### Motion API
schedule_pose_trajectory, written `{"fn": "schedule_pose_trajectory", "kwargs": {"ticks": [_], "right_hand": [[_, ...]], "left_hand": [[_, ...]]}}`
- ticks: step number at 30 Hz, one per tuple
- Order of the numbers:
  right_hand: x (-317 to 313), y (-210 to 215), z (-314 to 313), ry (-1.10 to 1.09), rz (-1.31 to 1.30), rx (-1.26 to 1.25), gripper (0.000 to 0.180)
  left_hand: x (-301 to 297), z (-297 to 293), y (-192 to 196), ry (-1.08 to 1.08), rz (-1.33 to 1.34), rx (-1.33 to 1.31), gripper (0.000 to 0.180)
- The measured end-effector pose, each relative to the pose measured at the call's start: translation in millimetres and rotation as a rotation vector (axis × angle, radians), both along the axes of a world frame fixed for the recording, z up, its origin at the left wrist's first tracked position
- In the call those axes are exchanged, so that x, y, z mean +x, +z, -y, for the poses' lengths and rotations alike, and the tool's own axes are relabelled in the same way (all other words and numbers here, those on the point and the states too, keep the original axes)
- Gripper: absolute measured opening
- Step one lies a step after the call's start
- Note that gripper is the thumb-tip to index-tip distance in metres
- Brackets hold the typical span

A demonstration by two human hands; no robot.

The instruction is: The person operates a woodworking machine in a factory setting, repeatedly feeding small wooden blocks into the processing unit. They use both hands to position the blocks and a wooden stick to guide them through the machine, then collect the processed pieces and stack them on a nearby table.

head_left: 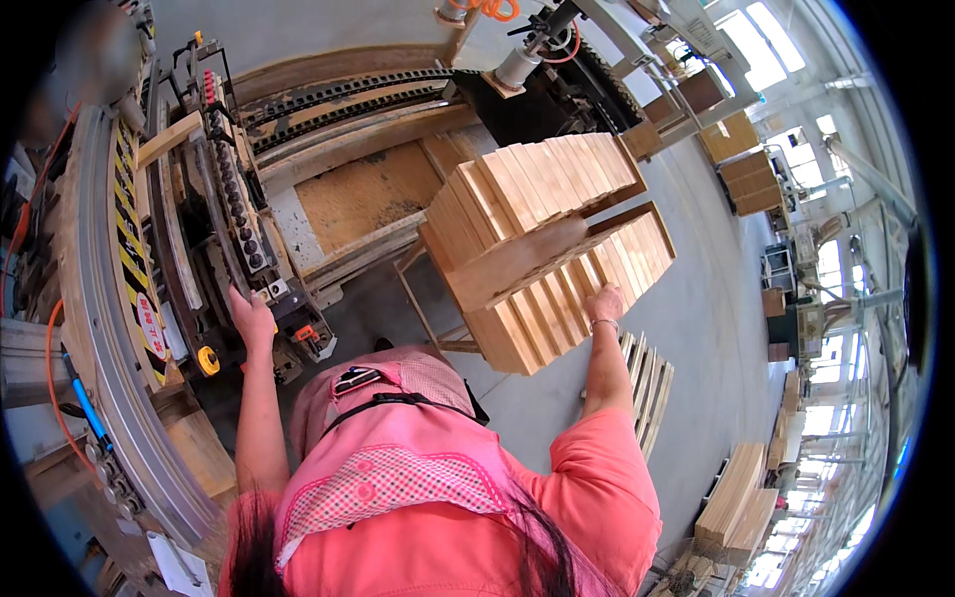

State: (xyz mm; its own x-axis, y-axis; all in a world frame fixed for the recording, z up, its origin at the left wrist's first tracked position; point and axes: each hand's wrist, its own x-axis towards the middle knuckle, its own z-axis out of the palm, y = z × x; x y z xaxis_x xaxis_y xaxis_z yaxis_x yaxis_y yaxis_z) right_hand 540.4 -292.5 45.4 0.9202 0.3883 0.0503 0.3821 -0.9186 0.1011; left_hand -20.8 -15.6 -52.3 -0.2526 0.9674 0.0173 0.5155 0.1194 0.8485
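Note:
My left hand (pixel 255 318) is at the near end of the machine's long rail (pixel 231 189), beside a small metal block (pixel 278 289). Its thumb and index finger are apart, and nothing shows between them. To the right, my right hand (pixel 605 302) is closed on the edge of a light wooden board (pixel 585 310) in the nearer row of a stack. A second row of similar boards (pixel 542 184) stands behind it, with a gap between the rows. The right fingertips are partly hidden among the boards.
A wooden-legged stand (pixel 418 298) is under the stack. Yellow-black striped tape (pixel 127 229) runs along the machine's left side. A slatted pallet (pixel 647 388) lies on the floor at right. Stacked boards (pixel 734 493) and cardboard boxes (pixel 748 179) stand farther off.

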Motion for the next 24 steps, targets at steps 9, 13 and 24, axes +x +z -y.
{"fn": "schedule_pose_trajectory", "kwargs": {"ticks": [9, 13, 24], "right_hand": [[-3, -3, 3, 0.107, 0.058, -0.04, 0.033], [6, -3, 14, 0.145, 0.053, -0.123, 0.035], [-79, 74, -134, 0.837, 0.161, 0.147, 0.039]], "left_hand": [[0, 1, 5, 0.01, 0.017, -0.049, 0.041], [4, 1, -2, 0.002, -0.011, -0.008, 0.041], [7, 7, 2, 0.016, -0.063, -0.017, 0.047]]}}
